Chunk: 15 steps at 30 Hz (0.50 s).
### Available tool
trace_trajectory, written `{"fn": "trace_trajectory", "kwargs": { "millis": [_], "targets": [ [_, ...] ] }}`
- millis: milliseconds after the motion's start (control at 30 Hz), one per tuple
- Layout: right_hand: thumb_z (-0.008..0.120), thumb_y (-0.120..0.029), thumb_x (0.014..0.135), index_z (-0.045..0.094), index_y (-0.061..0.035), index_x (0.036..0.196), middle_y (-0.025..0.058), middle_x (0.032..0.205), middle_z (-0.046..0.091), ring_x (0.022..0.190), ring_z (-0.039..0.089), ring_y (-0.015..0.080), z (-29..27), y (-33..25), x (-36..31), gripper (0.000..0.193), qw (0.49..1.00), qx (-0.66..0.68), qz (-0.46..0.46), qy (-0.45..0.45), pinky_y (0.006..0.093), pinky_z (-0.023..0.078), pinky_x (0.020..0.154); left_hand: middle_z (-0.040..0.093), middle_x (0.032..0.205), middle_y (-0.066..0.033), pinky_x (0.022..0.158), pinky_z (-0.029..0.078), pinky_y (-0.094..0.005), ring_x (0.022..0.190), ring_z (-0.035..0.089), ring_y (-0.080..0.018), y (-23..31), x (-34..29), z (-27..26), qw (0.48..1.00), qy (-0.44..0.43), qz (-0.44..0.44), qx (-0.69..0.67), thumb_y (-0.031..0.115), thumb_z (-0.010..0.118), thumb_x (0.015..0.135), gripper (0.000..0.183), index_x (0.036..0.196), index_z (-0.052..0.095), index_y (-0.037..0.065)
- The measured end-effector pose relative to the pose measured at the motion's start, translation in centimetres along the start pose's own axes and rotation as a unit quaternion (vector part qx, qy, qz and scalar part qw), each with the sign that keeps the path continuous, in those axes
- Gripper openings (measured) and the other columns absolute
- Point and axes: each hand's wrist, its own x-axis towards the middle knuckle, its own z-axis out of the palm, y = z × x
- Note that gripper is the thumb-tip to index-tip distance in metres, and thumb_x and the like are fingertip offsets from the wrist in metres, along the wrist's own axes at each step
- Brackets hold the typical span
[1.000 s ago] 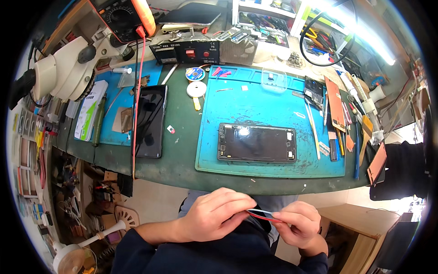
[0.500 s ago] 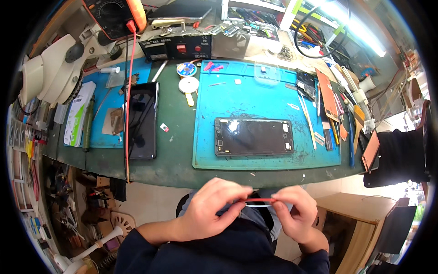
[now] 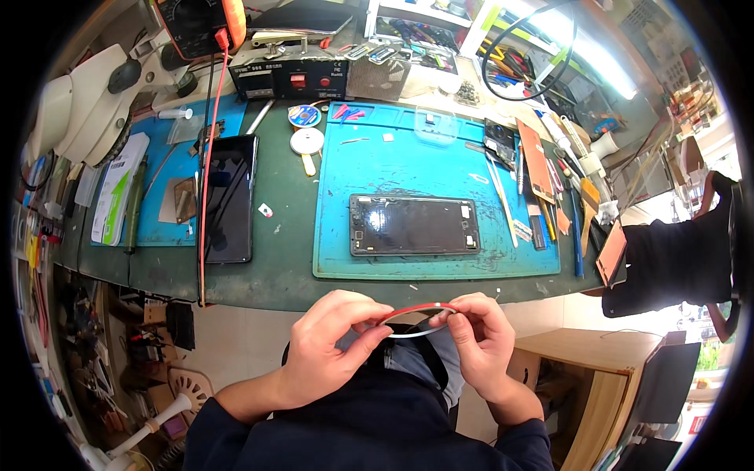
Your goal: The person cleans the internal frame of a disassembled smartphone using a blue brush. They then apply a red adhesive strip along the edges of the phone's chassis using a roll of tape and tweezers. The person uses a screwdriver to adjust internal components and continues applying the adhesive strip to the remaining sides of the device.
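Note:
Just off the bench's near edge, both hands hold a thin red-and-white ring that looks like a narrow roll of tape (image 3: 416, 307). My left hand (image 3: 330, 349) pinches its left side between thumb and fingers. On the opposite side, the thumb and fingertips of my right hand (image 3: 481, 341) close on it. The red outer band arches along the far side, with a white strip along the near side. Beyond my hands, a dark tablet-like device (image 3: 414, 226) lies flat on the blue work mat (image 3: 393, 173), with neither hand touching it.
Left of the mat lies another black device (image 3: 230, 196), crossed by a red cable (image 3: 208, 173). Two spools, one white (image 3: 307, 141), sit near the mat's corner. Tools and a blue-handled brush (image 3: 579, 235) crowd the right. A microscope (image 3: 82, 102) stands at far left; a wooden cabinet (image 3: 581, 349) is below right.
My fingertips have moved farther apart, and the ring, seen nearly edge-on before, now shows as an open curve. The bench has shifted slightly left and up in view.

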Motion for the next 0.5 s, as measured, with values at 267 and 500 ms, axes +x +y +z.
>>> {"fn": "trace_trajectory", "kwargs": {
  "millis": [267, 500],
  "targets": [
    [0.081, 0.005, 0.09, 0.076, 0.0014, 0.112, 0.0116, 0.098, 0.073, 0.087, 0.069, 0.0219, -0.2, -2.2, 1.1, 0.023, 0.968, -0.182, -0.16, -0.06, 0.0307, 0.055, 0.076, 0.073, 0.104, -0.0099, 0.072, 0.057, -0.031, 0.088, 0.068, -0.0185, 0.1, 0.6, 0.7, 0.992, -0.059, 0.095, 0.058, -0.004, 0.086, 0.085, 0.031, 0.115, 0.078, 0.004],
    [0.085, 0.005, 0.085, 0.079, -0.0018, 0.111, 0.0123, 0.1, 0.076, 0.087, 0.074, 0.0234, -1.3, -1.1, 0.5, 0.028, 0.982, -0.148, -0.118, 0.009, 0.0341, 0.059, 0.075, 0.073, 0.101, -0.0072, 0.071, 0.058, -0.0303, 0.086, 0.068, -0.0223, 0.4, 0.0, 0.9, 0.999, -0.031, 0.001, 0.03, -0.002, 0.087, 0.085, 0.026, 0.108, 0.077, 0.003]
  ]
}}
